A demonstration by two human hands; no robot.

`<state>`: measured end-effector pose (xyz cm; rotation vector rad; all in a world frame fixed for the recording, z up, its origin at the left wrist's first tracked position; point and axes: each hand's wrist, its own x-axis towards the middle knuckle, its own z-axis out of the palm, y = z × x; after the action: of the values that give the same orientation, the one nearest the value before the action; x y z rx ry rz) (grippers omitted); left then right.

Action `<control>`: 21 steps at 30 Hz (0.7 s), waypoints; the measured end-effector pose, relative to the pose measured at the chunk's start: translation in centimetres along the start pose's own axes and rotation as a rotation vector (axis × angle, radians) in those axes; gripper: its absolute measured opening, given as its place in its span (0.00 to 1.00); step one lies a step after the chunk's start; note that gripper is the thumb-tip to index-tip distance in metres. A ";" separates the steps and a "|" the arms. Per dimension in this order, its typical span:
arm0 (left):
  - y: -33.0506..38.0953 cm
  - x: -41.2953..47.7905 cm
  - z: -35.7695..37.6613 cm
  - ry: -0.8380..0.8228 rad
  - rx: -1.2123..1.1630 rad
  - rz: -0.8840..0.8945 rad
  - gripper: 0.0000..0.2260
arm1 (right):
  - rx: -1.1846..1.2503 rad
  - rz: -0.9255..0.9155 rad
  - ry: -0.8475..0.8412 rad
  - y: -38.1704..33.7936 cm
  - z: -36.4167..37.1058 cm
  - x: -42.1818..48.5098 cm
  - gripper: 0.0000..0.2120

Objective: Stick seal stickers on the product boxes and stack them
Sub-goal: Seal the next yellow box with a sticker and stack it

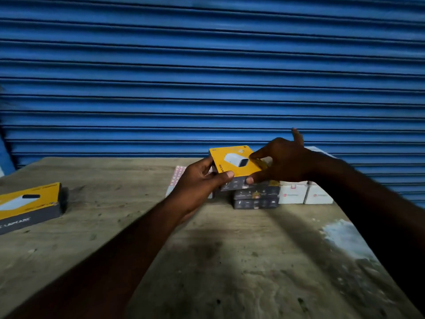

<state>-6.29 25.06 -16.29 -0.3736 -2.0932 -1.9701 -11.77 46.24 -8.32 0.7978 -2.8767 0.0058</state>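
Note:
A yellow product box [232, 162] with dark sides and a picture of a white device is held tilted above the table. My left hand [197, 183] grips its left corner, thumb on the yellow face. My right hand [280, 161] pinches its right edge between thumb and forefinger, little finger raised. Under the held box stand two stacked dark-sided boxes [255, 199]. A sticker sheet [178, 178] with red-and-white seals lies behind my left hand, partly hidden. I cannot tell whether a seal is on the held box.
A larger yellow box [30, 206] lies at the table's left edge. Two white boxes [305, 193] stand right of the stack. The worn wooden table [230, 261] ends at a blue roller shutter [207, 77].

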 end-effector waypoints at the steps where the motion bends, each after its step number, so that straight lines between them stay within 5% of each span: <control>1: 0.0 0.4 0.5 0.000 0.006 -0.003 0.14 | -0.001 -0.003 0.006 0.5 0.0 -0.1 0.46; 8: -0.7 2.3 2.1 -0.029 0.136 -0.014 0.14 | 0.042 -0.035 0.067 3.7 1.1 -0.1 0.45; 13: -1.6 2.7 3.3 -0.049 0.248 0.019 0.28 | 0.077 -0.069 0.115 5.0 2.6 0.1 0.50; 18: -2.6 2.8 3.5 -0.056 0.331 0.039 0.28 | 0.199 -0.156 0.121 4.7 2.7 -0.5 0.35; 21: -3.0 3.1 3.7 -0.046 0.372 0.063 0.28 | 0.203 -0.173 0.109 4.6 3.2 -0.3 0.35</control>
<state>-10.19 28.61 -18.23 -0.4052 -2.3807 -1.5055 -14.37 50.17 -11.38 1.0455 -2.7249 0.3151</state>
